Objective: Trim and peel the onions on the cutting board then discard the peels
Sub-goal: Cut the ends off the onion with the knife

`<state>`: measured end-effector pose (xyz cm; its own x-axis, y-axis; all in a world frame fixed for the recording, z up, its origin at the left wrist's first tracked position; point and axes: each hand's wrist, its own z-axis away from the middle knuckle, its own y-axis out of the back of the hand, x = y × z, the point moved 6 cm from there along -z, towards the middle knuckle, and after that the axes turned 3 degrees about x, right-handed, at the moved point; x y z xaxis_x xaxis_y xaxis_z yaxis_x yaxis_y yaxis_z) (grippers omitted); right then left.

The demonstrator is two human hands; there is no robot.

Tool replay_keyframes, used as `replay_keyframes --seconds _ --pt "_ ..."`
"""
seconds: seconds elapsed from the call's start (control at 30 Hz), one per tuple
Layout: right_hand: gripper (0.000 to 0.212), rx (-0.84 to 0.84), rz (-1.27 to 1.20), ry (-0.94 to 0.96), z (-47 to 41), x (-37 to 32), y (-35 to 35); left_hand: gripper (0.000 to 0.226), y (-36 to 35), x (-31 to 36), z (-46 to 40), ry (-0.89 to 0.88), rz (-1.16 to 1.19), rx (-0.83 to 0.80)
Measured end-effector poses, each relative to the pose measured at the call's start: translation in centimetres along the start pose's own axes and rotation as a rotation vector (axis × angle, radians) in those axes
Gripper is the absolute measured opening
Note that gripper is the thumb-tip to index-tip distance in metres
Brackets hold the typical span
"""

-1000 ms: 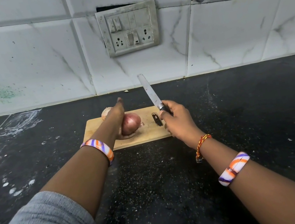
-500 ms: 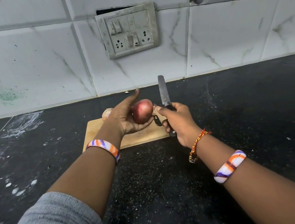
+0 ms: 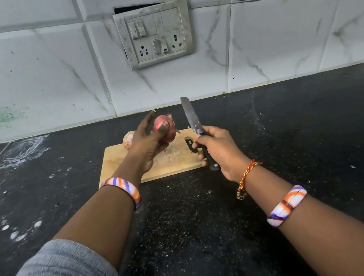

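— Where is the round red onion (image 3: 166, 126)?
— Raised above the far edge of the rectangular wooden cutting board (image 3: 175, 158), gripped by the left hand (image 3: 150, 141), thumb across its front.
— And the right hand (image 3: 221, 150)?
— Wrapped round the black-handled steel knife (image 3: 194, 123), blade pointing up, just right of the onion. A pale second onion (image 3: 128, 139) sits at the board's far left corner.

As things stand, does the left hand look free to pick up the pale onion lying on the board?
Probably not yet: the left hand already grips the red onion. The pale onion lies just beside it on the cutting board, partly hidden behind that hand.
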<state>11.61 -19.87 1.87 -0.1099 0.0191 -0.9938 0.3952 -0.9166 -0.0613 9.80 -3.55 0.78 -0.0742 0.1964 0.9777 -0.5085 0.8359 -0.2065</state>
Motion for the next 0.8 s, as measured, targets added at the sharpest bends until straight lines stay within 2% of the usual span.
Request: replay_keyframes --seconds 0.17,0.3,0.43,0.57,0.8 --pt "0.046 -0.044 0.245 0.025 -0.1 0.6 -0.3 0.047 0.8 -0.7 0.3 -0.111 -0.176 0.035" --pt "0.056 -0.089 0.547 0.147 0.3 0.3 -0.7 0.044 1.2 -1.1 -0.3 -0.188 -0.439 0.060" --pt "0.054 -0.125 0.713 0.222 0.7 0.4 -1.5 0.039 1.2 -2.3 -1.1 -0.224 -0.473 0.042" --pt "0.054 -0.125 0.823 0.245 0.7 1.0 -2.2 0.035 2.3 -2.6 -1.6 -0.208 -0.408 0.165" --pt "0.053 -0.124 0.907 0.289 0.9 1.0 -3.1 0.040 1.3 -1.8 -0.7 -0.397 -0.737 0.246"
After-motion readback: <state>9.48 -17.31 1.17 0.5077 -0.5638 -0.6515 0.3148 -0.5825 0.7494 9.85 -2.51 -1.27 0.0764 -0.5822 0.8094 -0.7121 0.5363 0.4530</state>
